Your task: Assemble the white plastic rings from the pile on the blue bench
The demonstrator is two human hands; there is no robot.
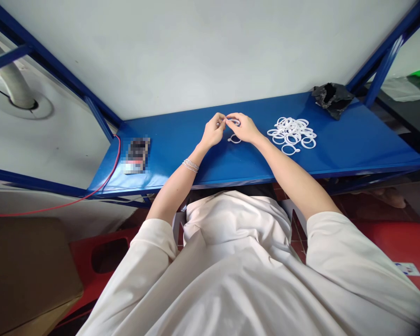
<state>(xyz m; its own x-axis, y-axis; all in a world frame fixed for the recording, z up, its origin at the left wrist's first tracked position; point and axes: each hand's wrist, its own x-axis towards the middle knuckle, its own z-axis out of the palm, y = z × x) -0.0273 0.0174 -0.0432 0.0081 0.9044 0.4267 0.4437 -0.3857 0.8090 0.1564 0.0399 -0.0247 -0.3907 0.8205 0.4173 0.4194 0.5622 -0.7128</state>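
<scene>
Over the middle of the blue table, my right hand (pixel 245 129) is closed on a white plastic ring (pixel 234 121), its thumb and fingers around the ring's side. My left hand (pixel 213 131) is pinched at the left edge of that same ring, the fingertips of both hands meeting there. What exactly the left fingertips grip is too small to make out clearly. Just below the right hand, a second white ring (pixel 235 141) with a small knob lies on the table, partly covered. A loose pile of similar white rings (pixel 291 129) lies to the right.
The blue table (pixel 181 140) stands against a pale wall. A crumpled black plastic bag (pixel 332 99) sits at its back right corner. A blurred-out phone-like object (pixel 137 156) lies on the left. A red cable (pixel 117 161) crosses the left edge, beside the blue frame posts.
</scene>
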